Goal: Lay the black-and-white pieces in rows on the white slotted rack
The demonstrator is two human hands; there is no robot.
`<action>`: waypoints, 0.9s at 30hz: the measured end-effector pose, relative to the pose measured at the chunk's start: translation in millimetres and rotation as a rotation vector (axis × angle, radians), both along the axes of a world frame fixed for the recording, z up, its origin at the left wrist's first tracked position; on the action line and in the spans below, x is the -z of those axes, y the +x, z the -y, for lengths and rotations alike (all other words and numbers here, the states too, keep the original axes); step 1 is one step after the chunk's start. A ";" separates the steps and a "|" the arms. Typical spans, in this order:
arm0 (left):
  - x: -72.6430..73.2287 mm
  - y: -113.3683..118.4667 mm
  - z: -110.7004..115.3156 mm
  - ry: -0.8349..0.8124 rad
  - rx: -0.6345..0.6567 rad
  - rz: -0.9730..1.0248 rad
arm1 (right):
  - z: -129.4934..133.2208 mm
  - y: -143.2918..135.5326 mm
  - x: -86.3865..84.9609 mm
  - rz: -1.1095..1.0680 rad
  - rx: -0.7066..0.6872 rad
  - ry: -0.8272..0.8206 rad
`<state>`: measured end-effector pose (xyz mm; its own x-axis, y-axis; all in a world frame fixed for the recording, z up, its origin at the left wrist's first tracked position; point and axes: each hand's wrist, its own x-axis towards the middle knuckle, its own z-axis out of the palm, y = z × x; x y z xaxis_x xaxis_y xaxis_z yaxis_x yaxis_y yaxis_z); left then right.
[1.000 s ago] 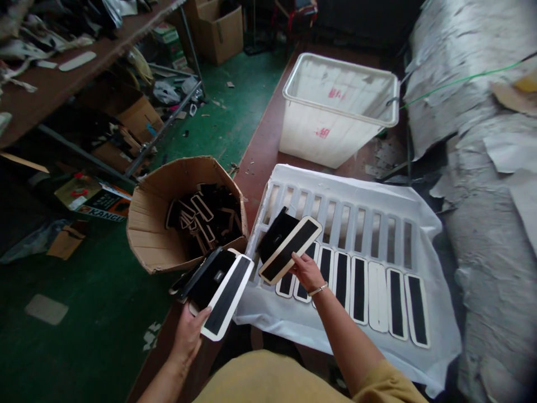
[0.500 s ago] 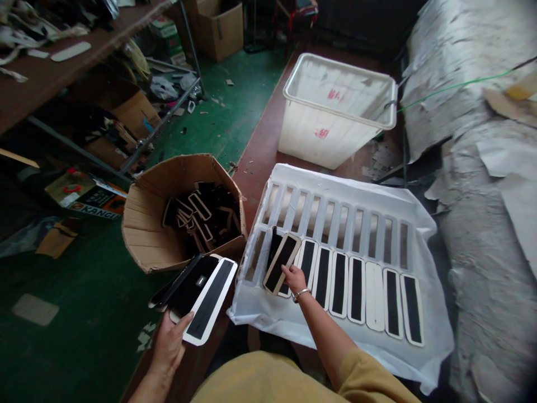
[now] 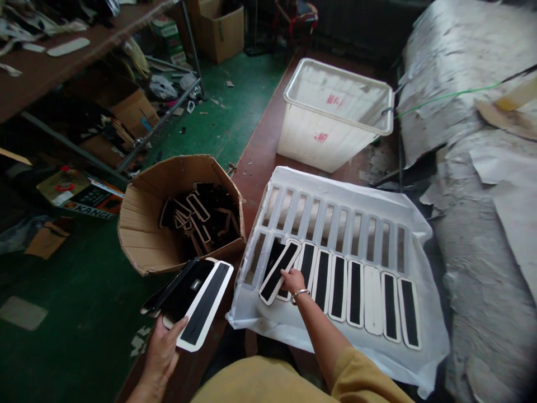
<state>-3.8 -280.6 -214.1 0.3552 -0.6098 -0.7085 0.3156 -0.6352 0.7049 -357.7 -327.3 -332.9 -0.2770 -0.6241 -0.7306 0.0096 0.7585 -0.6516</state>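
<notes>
I take the white slotted tray (image 3: pixel 335 193) as my landmark. My right hand (image 3: pixel 292 280) sits at the tray's near left corner, fingers pinched on the near end of a long black strip with a cream border (image 3: pixel 279 270). That strip lies tilted across the tray's near row, its far end pointing up and to the right, overlapping the second slot from the left, and I cannot tell whether it already rests flat in a slot. A bracelet (image 3: pixel 298 295) shows on that wrist.

To the right of the strip, the near row of the tray holds a line of similar strips (image 3: pixel 356 284), each lying lengthwise in its own slot, one of them showing a plain white face. The far row of slots looks unfilled.

My left hand (image 3: pixel 164 347) is off the tray's near left corner, over the table's edge, thumb and fingers closed around the near end of a fanned stack of strips (image 3: pixel 195 296). The top one is black with a white border.

Left of the tray stands an open cardboard box (image 3: pixel 142 224) with a jumble of dark strips inside. Beyond the tray's far edge sits a white plastic bin (image 3: pixel 335 117) on the reddish table (image 3: pixel 260 151).
</notes>
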 end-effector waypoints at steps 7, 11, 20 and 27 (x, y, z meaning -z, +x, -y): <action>-2.4 0.3 4.0 -0.005 0.017 -0.016 | 7.0 -12.6 -3.8 -0.003 -0.008 0.103; -1.6 -0.1 5.2 0.016 -0.001 -0.013 | 45.5 -16.2 4.8 0.016 -0.066 0.104; -6.5 -1.7 5.9 0.042 0.020 -0.030 | 55.1 -24.8 16.9 0.034 -0.157 0.195; -1.8 -1.7 4.4 0.036 -0.005 -0.031 | 55.5 -17.9 31.7 0.154 -0.080 0.140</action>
<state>-5.5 -285.0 -212.4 0.3352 -0.5822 -0.7408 0.3403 -0.6583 0.6714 -375.5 -382.9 -364.6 -0.1089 -0.5295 -0.8413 0.0372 0.8436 -0.5357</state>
